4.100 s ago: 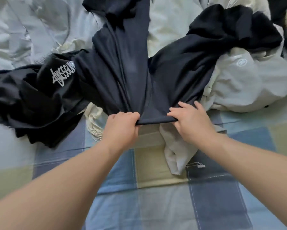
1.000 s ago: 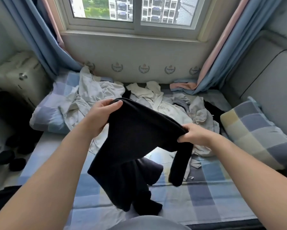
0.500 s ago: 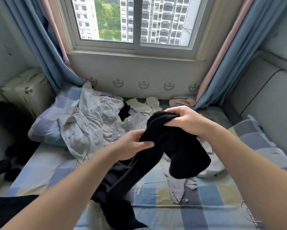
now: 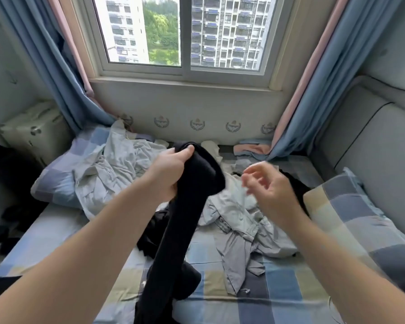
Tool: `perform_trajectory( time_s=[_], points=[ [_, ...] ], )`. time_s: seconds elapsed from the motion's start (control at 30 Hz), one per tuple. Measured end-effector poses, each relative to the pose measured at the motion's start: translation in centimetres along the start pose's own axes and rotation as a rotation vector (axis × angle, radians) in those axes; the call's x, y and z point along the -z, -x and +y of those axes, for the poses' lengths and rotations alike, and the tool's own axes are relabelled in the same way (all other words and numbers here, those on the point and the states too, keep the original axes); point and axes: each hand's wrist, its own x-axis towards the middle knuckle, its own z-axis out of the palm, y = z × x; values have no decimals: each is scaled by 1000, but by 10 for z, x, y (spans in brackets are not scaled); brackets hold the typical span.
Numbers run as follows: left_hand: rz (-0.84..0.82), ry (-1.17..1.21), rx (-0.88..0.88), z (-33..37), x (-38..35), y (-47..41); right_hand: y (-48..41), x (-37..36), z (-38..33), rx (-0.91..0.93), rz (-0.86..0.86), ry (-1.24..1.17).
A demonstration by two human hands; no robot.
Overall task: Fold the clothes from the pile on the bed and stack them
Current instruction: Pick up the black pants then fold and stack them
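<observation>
My left hand (image 4: 167, 175) grips the top of a black garment (image 4: 182, 220), which hangs down in a long bunch to the checked bed sheet (image 4: 278, 295). To its right, my right hand (image 4: 267, 185) hovers in the air with loosely curled fingers, blurred, holding nothing. Behind and below the hands lies the pile of crumpled grey clothes (image 4: 238, 213), spread across the middle of the bed. More light grey clothing (image 4: 117, 167) is draped over the left pillow.
A checked pillow (image 4: 351, 220) lies at the right beside a grey padded headboard (image 4: 372, 141). Another checked pillow (image 4: 54, 181) lies at the left. Dark clothing (image 4: 7, 174) sits by the left bed edge. A window and blue curtains (image 4: 318, 94) stand behind.
My right hand has let go of the black garment and moved right. My left hand has risen to its top, so the garment now hangs from that hand alone.
</observation>
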Motion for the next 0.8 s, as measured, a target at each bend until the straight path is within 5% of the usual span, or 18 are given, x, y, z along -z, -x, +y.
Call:
perform_trajectory(
  time_s=[0.1, 0.27, 0.63, 0.8],
  points=[
    [-15, 102, -36, 9, -35, 4, 29, -34, -9, -238, -259, -297],
    [-61, 161, -65, 25, -70, 8, 33, -59, 1, -416, -261, -322],
    [209, -415, -397, -8, -23, -34, 18, 23, 18, -152, -69, -148],
    [136, -402, -182, -16, -17, -39, 16, 45, 14, -232, -99, -284]
  ],
)
